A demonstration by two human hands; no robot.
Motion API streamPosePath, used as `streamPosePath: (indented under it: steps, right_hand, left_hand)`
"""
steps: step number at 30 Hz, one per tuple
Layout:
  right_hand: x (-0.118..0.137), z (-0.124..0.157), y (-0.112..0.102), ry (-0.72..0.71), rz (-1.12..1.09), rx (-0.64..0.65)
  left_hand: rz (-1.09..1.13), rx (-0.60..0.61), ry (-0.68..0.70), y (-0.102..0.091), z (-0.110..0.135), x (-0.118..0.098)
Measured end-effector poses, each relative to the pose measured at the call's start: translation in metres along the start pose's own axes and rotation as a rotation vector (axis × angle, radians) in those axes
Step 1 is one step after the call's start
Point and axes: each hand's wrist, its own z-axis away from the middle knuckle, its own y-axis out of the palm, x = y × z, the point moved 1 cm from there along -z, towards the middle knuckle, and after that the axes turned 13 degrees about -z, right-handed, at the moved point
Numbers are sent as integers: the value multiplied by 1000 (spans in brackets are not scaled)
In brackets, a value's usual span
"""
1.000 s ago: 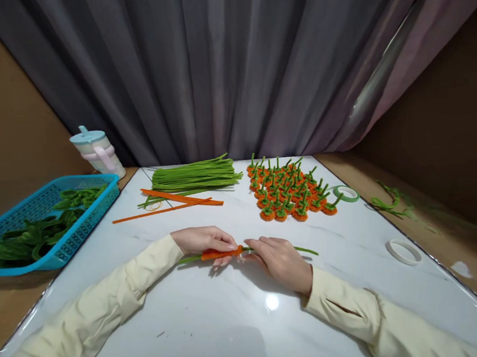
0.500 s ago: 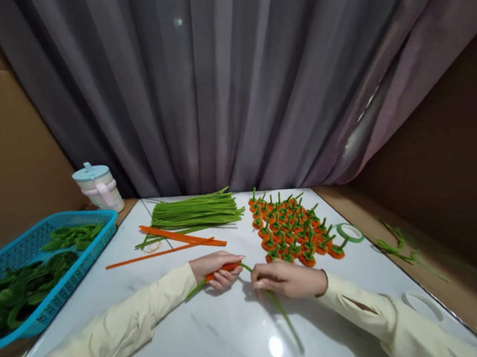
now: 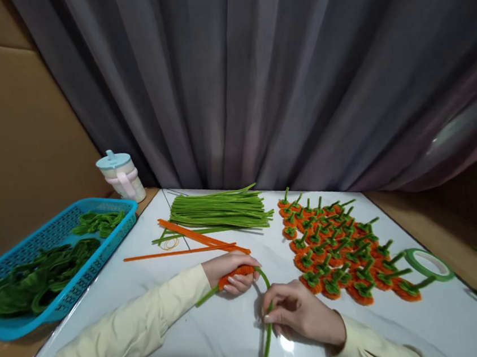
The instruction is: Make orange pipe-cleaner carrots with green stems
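Observation:
Wrapped around an orange coil of pipe cleaner (image 3: pixel 228 277), the fingers of my left hand (image 3: pixel 234 270) are closed. A green pipe cleaner (image 3: pixel 269 327) comes out of the coil's right end and bends downward. My right hand (image 3: pixel 299 314) pinches that green strand between thumb and fingertips, below and right of the coil. A short green end (image 3: pixel 207 296) sticks out of the coil toward my left wrist. Just beyond my left hand lie loose orange pipe cleaners (image 3: pixel 197 237), some crossing.
Behind them is a pile of green pipe cleaners (image 3: pixel 220 210). Several orange pieces with green stems (image 3: pixel 335 248) stand in rows at right, beside a roll of green tape (image 3: pixel 442 270). A blue basket (image 3: pixel 129 218) with green loops and a lidded cup (image 3: pixel 124 182) are at left.
The view has turned, so table items appear farther right and nearer. My right hand sits lower relative to the left, and the green strand now curves in an arc between them.

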Motion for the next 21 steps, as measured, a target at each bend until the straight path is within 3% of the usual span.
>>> streamPosePath:
  steps: [5, 13, 21]
  right_hand:
    - [6, 0, -5, 70, 17, 78]
    - [8, -2, -5, 101, 3, 120]
    - [14, -2, -4, 111, -8, 137]
  left_hand:
    - [-125, 157, -83, -12, 9, -3]
    - [-336, 280, -191, -21, 28, -10]
    - [-304, 222, -138, -19, 27, -8]
